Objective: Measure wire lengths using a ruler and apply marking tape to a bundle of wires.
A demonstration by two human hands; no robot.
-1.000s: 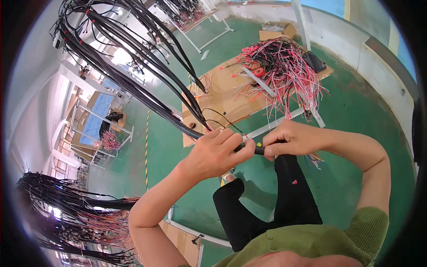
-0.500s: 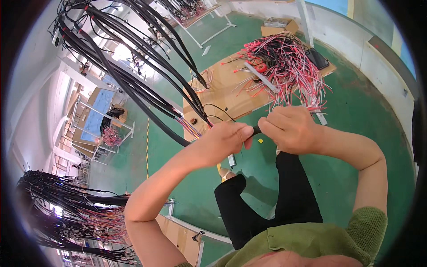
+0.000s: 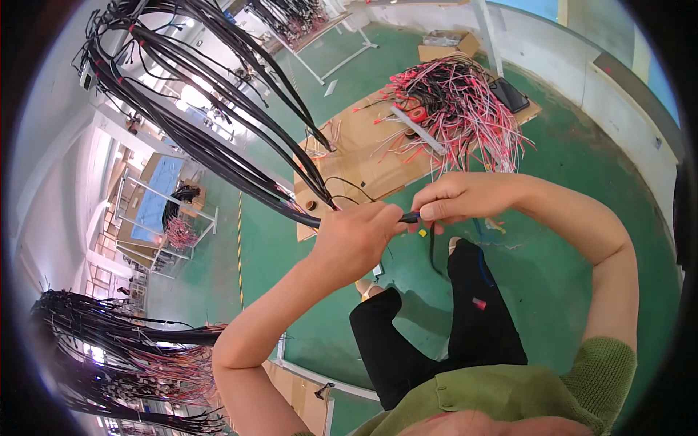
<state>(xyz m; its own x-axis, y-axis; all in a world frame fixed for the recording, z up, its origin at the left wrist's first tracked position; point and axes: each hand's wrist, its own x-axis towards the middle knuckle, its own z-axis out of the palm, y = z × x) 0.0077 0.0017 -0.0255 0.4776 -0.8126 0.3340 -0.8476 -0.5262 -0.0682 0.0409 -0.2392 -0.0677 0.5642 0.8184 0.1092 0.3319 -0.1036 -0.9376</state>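
Left hand [image 3: 354, 243] closed around the end of the black cable bundle [image 3: 218, 156]; right hand [image 3: 454, 203] pinches the same end just beside it, fingertips touching. Bundle end sits between the two grips, held above the green floor [image 3: 582, 182]. Long axis runs from the hands up and left toward the top of the view. Bundle: thick, glossy black, several strands together. Behind: red and white wires [image 3: 458, 102] heaped on a cardboard worktop [image 3: 363, 145].
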